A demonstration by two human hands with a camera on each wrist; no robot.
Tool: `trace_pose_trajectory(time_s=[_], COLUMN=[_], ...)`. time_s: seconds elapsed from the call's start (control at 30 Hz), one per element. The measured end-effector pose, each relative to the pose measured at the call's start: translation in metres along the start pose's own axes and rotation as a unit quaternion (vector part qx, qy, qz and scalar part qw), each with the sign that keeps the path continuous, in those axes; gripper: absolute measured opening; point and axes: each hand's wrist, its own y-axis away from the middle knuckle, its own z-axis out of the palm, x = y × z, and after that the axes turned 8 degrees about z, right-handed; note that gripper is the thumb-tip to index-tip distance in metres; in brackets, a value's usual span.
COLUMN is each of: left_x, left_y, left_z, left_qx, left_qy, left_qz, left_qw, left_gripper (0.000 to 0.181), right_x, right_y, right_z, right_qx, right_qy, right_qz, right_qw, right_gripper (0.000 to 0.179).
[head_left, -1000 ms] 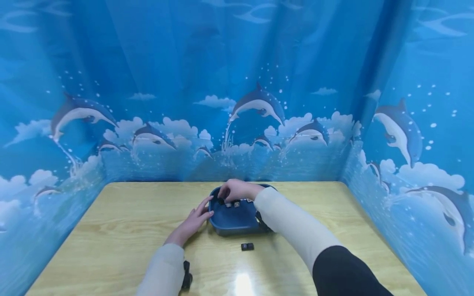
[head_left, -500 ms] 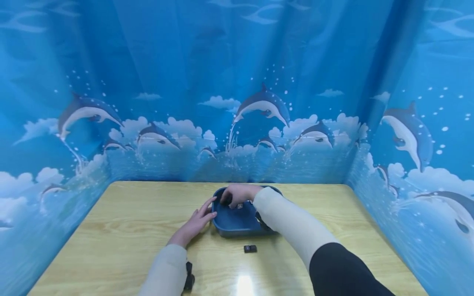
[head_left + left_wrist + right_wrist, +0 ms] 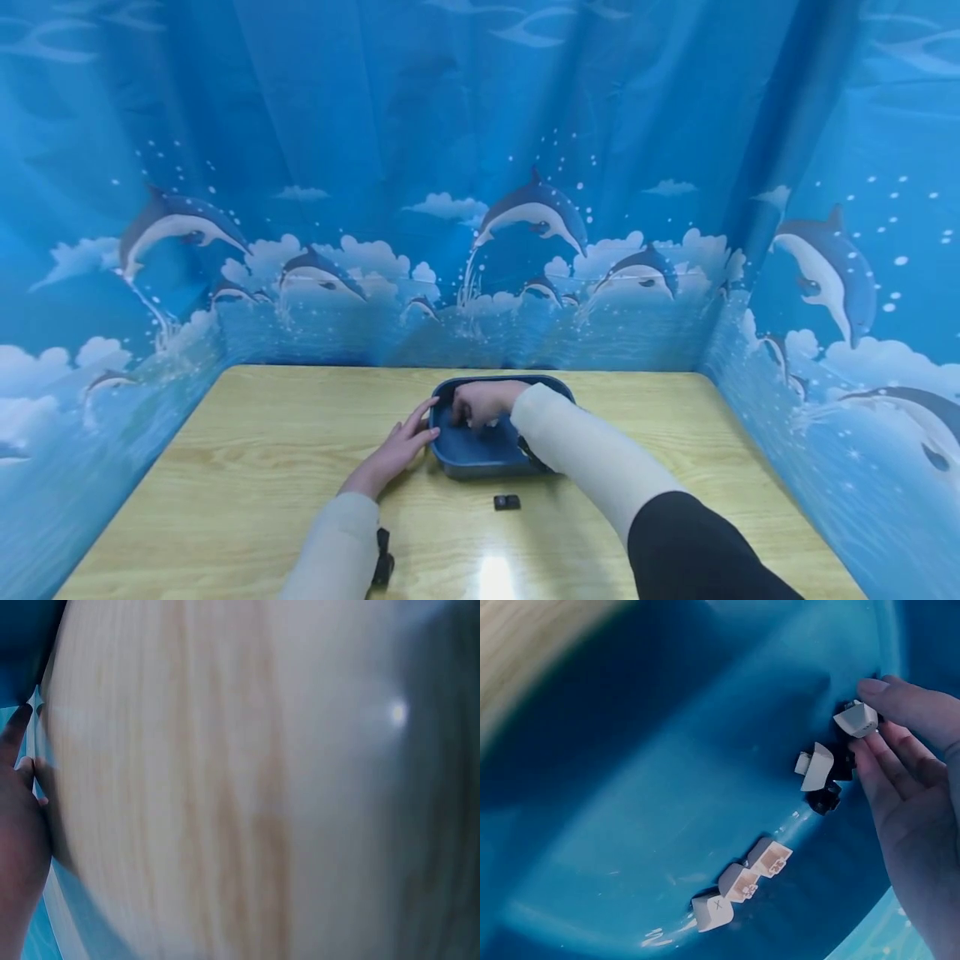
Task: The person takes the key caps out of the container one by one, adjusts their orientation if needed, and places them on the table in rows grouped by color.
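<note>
A dark blue tray (image 3: 480,470) stands on the table with several small keycaps in it. In the right wrist view my right hand (image 3: 919,780) reaches inside and pinches a white keycap (image 3: 857,720) between thumb and fingers. Just below its fingertips lie another white keycap (image 3: 819,766) and a black keycap (image 3: 824,799). Farther along the tray's curved edge sit a row of white keycaps (image 3: 741,883), one marked X (image 3: 714,911), some with their hollow undersides showing. My left hand (image 3: 397,446) rests with extended fingers on the tray's left rim.
A small black two-part piece (image 3: 507,502) lies on the wooden table (image 3: 300,433) in front of the tray. A blue dolphin-print curtain (image 3: 360,167) surrounds the table at the back and sides. A black wrist device (image 3: 383,558) is strapped by the left sleeve.
My right hand has shifted slightly nearer within the tray, now covering most of the keycaps in the head view. The left hand stays at the rim. The head view has shifted a little.
</note>
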Motion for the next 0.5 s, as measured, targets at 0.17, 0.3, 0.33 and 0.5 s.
trace_pose_trajectory(time_s=[0.17, 0.3, 0.33, 0.5], left_x=[0.001, 0.001, 0.001, 0.0], left_y=[0.0, 0.0, -0.001, -0.001], left_z=[0.001, 0.003, 0.003, 0.002], left_qx=[0.001, 0.002, 0.002, 0.005], left_qy=[0.0, 0.003, 0.004, 0.005], left_qz=[-0.007, -0.006, -0.008, -0.018], left_qw=[1.0, 1.0, 1.0, 0.9998], left_gripper=[0.057, 0.057, 0.057, 0.058], right_x=[0.0, 0.004, 0.005, 0.007], right_y=[0.007, 0.013, 0.015, 0.027], right_z=[0.001, 0.001, 0.0, -0.007], right_qx=[0.005, 0.01, 0.011, 0.009], right_qy=[0.003, -0.024, -0.036, -0.063], right_qz=[0.019, 0.022, 0.02, 0.004], right_qw=[0.9998, 0.9994, 0.9991, 0.998], right_gripper=[0.039, 0.032, 0.03, 0.02])
